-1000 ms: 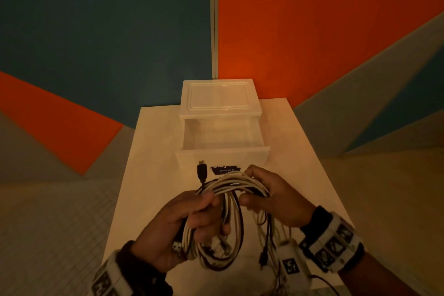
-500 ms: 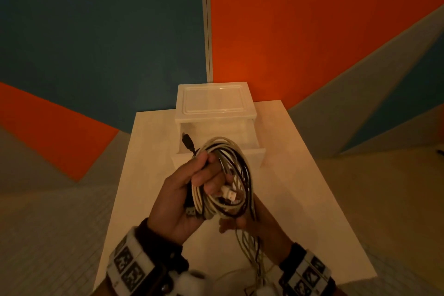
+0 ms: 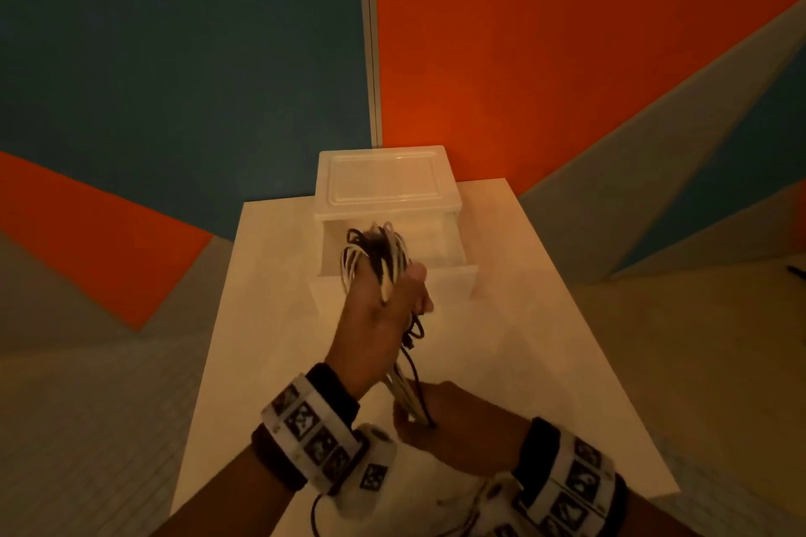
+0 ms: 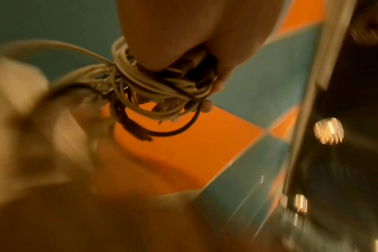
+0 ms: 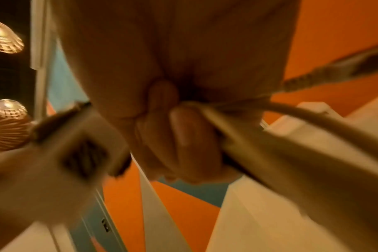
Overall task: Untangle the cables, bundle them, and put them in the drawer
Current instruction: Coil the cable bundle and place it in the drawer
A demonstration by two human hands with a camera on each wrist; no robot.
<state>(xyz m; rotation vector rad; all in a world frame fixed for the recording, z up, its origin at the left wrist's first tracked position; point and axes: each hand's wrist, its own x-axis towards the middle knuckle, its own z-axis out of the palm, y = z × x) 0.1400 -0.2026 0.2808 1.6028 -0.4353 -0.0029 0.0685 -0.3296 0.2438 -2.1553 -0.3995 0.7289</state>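
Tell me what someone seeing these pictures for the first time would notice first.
Most striking is the left hand raised mid-frame, gripping a coil of white and black cables in front of the open white drawer on the table. Loose cable ends run down to the right hand, which pinches them near the table's front edge. Behind, bold orange and teal wall panels fill the background.

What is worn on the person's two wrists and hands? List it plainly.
Left hand: bare, with a dark cuff and a white wristband printed with black square markers. Right hand: bare, with the same dark cuff and white marker band. A white camera housing carrying a marker sits by the wrists.
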